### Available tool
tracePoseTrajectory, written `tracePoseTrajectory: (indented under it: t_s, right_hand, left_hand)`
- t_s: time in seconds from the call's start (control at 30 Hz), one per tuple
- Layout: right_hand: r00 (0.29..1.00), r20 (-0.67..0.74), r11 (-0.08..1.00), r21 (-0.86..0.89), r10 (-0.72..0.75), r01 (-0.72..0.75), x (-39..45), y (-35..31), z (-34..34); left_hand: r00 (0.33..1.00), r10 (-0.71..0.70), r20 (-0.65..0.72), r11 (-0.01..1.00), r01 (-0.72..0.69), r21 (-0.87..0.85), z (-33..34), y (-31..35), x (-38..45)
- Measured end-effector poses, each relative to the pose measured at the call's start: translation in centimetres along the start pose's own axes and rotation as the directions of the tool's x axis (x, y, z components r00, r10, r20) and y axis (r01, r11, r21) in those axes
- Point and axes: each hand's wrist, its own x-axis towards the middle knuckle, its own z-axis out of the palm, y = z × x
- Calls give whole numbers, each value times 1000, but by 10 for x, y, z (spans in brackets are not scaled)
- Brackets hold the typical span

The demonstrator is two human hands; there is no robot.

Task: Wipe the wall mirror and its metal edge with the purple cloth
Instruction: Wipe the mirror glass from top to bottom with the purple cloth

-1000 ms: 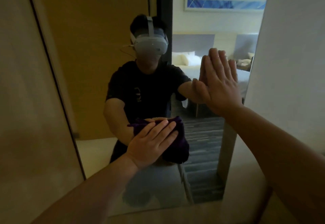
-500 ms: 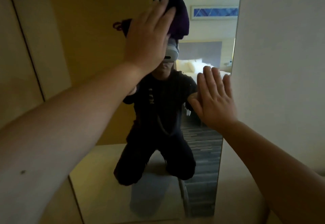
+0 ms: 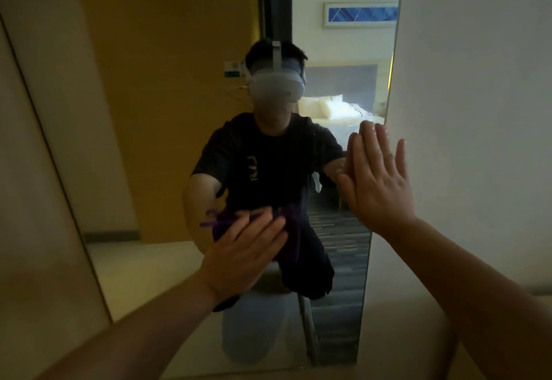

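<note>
A tall wall mirror (image 3: pixel 167 110) fills the middle of the head view, with a thin dark metal edge (image 3: pixel 59 176) down its left side and a right edge (image 3: pixel 377 206) against a white wall. My left hand (image 3: pixel 245 251) presses the purple cloth (image 3: pixel 291 230) flat on the glass in the lower middle, fingers straight and blurred by motion. The cloth is mostly hidden under the hand. My right hand (image 3: pixel 376 179) lies flat and spread against the mirror's right edge, holding nothing.
A white wall (image 3: pixel 478 110) stands right of the mirror and a beige panel (image 3: pixel 24 230) left of it. The glass reflects a kneeling person with a headset, a wooden door and a bed. A ledge (image 3: pixel 418 344) runs along the mirror's foot.
My left hand swept the cloth from mid-height up to the top of the glass, then back down to the lower middle. My right hand stayed flat at the right edge.
</note>
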Motion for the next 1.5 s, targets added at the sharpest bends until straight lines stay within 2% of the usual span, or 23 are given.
tracePoseTrajectory:
  t_s: [0.17, 0.27, 0.37, 0.5, 0.63, 0.77, 0.87, 1.03, 1.17, 1.27, 1.37, 1.43, 1.5]
  right_hand:
    - [992, 127, 999, -34, 19, -15, 0, 2, -6]
    - [984, 179, 998, -60, -1, 12, 1, 5, -13]
    - [976, 219, 998, -66, -5, 20, 1, 9, -19]
    - [968, 250, 997, -69, -24, 42, 1, 10, -25]
    - [978, 206, 1000, -6, -11, 13, -1, 15, -28]
    - [988, 83, 987, 83, 132, -139, -13, 35, -29]
    - [985, 41, 981, 92, 167, -171, -20, 47, -27]
    - [946, 253, 977, 14, 204, -214, -46, 61, -18]
    - [870, 444, 977, -64, 211, -204, -58, 73, -9]
    - [869, 450, 978, -64, 206, -198, -56, 70, -9]
    - [866, 457, 979, -80, 203, -187, -55, 71, -10]
    - [862, 466, 979, -76, 201, -187, -54, 72, -10]
    - [864, 463, 980, -73, 197, -185, -54, 72, -8]
  left_hand:
    - [992, -85, 92, 993, 92, -78, -2, 19, -16]
    - [992, -121, 23, 979, 123, -161, -22, 2, 25]
    - [955, -274, -109, 939, 242, -244, -40, -36, 107]
    - [909, -365, -202, 926, 333, -176, -63, -98, 236]
    - [926, -359, -119, 933, 355, -53, -73, -115, 290]
    - [982, -162, -97, 987, 162, -4, -46, -64, 235]
    - [996, -60, -65, 998, 58, -30, -17, -2, 171]
    - [975, 147, 169, 988, -138, -65, 18, 88, 70]
    - [974, 127, 188, 984, -100, -148, 12, 96, 58]
    - [979, 148, 143, 963, -109, -248, -3, 79, 79]
    - [997, -70, -36, 948, 55, -314, -24, 43, 133]
    - [961, -199, -192, 943, 134, -303, -40, 8, 186]
    - [931, -249, -267, 954, 188, -234, -52, -31, 240]
